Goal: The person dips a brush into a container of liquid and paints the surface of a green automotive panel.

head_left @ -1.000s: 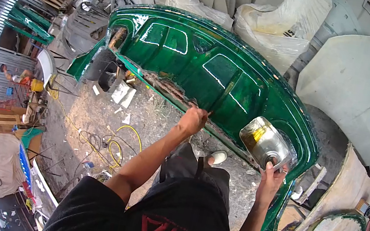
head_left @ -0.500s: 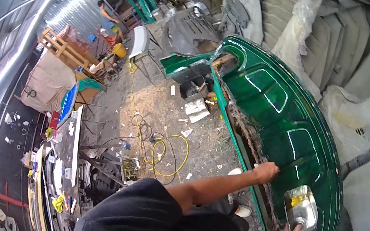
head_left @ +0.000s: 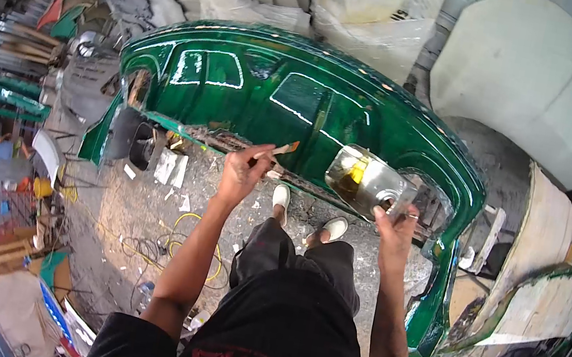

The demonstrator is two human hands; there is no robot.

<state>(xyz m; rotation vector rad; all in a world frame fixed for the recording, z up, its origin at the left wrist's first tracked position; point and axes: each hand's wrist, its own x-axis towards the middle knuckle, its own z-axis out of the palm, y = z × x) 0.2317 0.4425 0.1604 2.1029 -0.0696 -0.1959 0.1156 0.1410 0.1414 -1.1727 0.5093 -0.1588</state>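
Note:
My left hand (head_left: pixel 244 171) is closed around the wooden handle of a paintbrush (head_left: pixel 283 150), its bristle end pointing right. On the other side, my right hand (head_left: pixel 394 230) grips a rectangular metal tin (head_left: pixel 375 183) by its end near a round spout. One broad side of the tin is open, and something yellow shows inside. Both hands are at the near edge of a large glossy green curved shell (head_left: pixel 251 115), which looks wet or polished. Rough brownish fibrous material (head_left: pixel 220 138) runs along that near edge.
Pale moulded panels (head_left: pixel 541 78) lean behind the green shell. Yellow cable (head_left: pixel 187 226) and paper scraps lie on the floor by my feet. A dark bin (head_left: pixel 143 142) stands at the left, a wooden pallet (head_left: pixel 1 251) farther off. More panels (head_left: pixel 539 307) lie at right.
My view has swung round to the right and now faces the green shell. The paintbrush in my left hand has come into clear sight. My right hand still holds the tin.

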